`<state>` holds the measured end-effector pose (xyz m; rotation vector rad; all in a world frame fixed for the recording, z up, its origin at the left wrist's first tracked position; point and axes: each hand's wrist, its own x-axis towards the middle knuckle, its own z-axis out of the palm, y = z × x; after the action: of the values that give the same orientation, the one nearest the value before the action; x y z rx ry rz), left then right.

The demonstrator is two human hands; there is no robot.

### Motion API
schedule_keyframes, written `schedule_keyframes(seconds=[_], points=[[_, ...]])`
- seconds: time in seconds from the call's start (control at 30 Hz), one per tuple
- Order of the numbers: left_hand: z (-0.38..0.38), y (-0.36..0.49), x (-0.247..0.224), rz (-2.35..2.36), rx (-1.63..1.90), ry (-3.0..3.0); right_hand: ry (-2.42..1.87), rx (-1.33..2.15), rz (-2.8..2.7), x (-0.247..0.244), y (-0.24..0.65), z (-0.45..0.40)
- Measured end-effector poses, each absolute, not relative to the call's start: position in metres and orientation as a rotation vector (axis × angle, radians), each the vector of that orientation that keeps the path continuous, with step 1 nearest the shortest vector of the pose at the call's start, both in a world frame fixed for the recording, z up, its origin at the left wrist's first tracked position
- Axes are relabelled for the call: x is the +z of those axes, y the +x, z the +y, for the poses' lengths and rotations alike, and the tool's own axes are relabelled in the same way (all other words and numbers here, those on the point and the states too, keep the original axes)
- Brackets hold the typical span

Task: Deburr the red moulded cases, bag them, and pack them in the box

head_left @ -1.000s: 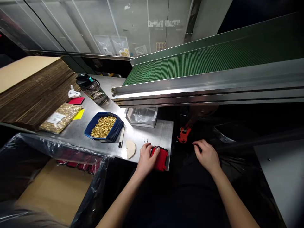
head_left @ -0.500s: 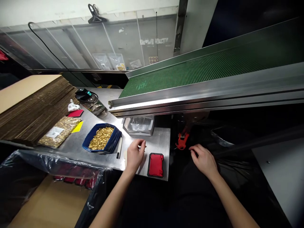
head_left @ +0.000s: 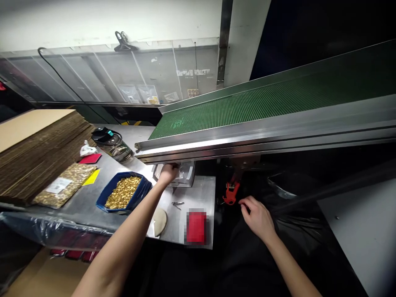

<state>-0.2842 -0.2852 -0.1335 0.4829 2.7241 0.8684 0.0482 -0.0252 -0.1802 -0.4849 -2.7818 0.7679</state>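
My left hand [head_left: 168, 174] reaches into a clear plastic bin [head_left: 185, 181] below the conveyor's edge. Its fingers are mostly hidden, so what they hold does not show. Nearer on the metal table lies a small metal tool [head_left: 177, 203], too small to name surely. A red, black-edged case [head_left: 196, 227], blurred by pixels now, sits by the table corner. My right hand [head_left: 257, 218] is off the table's right side, fingers loosely bent and apart, holding nothing visible. Close to its fingertips is an orange tool-like object [head_left: 231, 194].
A green ribbed conveyor [head_left: 235, 105] slopes up rightward. On the left are a blue tray [head_left: 103, 198] of gold pieces, a bottle [head_left: 116, 146], a filled bag [head_left: 66, 185], a cardboard stack [head_left: 40, 152] and a plastic-lined box [head_left: 49, 274]. A round beige disc [head_left: 160, 222] lies near my left forearm.
My left hand has moved away from beside the red case, up into the clear bin, uncovering the small metal tool and beige disc. My right hand keeps its pose. The view has tilted slightly.
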Motion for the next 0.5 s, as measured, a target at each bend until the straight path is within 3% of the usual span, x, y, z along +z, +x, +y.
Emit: schedule_keyframes(seconds=[0.27,0.5], points=[[-0.309,-0.227,-0.112,2.537,1.346,0.371,-0.528,0.935,-2.695,-0.166,0.044,-0.034],[-0.327,-0.135,-0.092,2.073,1.732,0.256,-0.249,1.370,-2.584,-0.094,0.004,-0.141]])
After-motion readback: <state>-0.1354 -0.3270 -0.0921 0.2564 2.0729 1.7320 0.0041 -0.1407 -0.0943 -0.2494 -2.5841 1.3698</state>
